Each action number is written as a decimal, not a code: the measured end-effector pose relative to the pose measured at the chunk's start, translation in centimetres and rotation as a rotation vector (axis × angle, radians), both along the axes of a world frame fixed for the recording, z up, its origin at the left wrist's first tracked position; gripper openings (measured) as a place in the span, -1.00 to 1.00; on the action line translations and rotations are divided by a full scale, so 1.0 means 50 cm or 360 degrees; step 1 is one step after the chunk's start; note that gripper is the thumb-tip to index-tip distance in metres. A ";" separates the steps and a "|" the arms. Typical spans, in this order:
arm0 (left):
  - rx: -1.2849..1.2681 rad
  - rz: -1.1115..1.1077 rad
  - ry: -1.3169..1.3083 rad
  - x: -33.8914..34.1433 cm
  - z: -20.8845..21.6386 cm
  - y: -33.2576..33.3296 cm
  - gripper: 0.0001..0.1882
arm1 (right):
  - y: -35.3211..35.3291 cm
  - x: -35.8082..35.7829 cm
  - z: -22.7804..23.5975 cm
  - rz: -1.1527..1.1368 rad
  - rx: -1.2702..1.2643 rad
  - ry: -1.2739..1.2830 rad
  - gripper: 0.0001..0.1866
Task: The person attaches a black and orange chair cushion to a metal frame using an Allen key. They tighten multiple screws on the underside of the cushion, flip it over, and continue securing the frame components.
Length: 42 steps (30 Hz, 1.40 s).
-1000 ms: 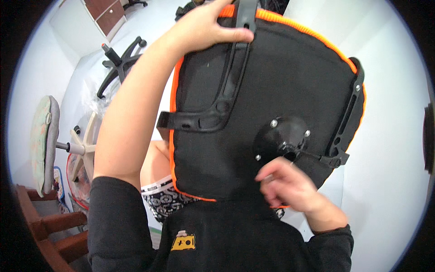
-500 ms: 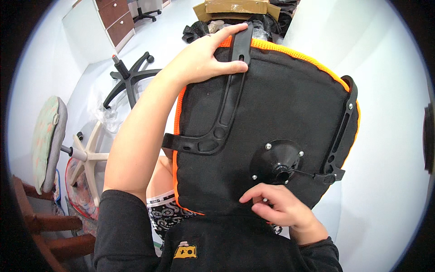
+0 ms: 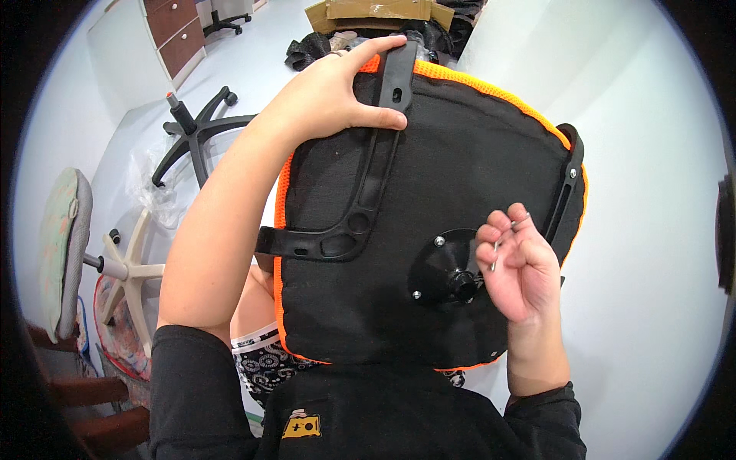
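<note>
A chair seat with black underside and orange mesh edging rests upside down against my lap. My left hand grips the black armrest at its upper end, thumb on one side and fingers over the far edge. That armrest lies along the seat's left side. My right hand is raised over the right part, palm up and fingers curled, with small metal bolts in it. Just left of it is the black cone-shaped seat plate, fixed with bolts and partly hidden. A second armrest is on the right edge.
On the floor at the left stand a black chair base and a pale base with a padded seat. Clear plastic lies between them. An open cardboard box is at the back, with a drawer cabinet farther left.
My right hand has risen from below the seat plate and turned palm up, showing bolts in its fingers. The view has shifted slightly; my left hand keeps its hold on the armrest.
</note>
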<state>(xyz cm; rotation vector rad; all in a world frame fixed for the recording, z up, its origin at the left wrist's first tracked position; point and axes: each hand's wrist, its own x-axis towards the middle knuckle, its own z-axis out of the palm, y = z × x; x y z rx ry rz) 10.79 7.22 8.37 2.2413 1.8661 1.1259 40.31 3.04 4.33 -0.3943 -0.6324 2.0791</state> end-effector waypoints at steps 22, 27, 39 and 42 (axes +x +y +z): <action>-0.0096 -0.0185 -0.0095 -0.019 0.016 0.012 -0.10 | 0.056 -0.093 0.031 0.0187 0.0571 -0.0418 -0.79; -0.0192 -0.0072 0.0030 -0.028 0.026 -0.009 -0.10 | 0.263 -0.194 0.124 -0.1313 0.3002 -0.2203 -0.48; 0.0206 0.0189 0.0223 0.019 0.001 0.062 0.36 | 0.388 -0.217 0.206 0.0177 0.1804 -0.2574 -0.22; 0.0246 0.0162 0.0212 0.023 0.008 0.057 0.37 | 0.369 -0.228 0.220 0.0464 0.1647 -0.2427 -0.23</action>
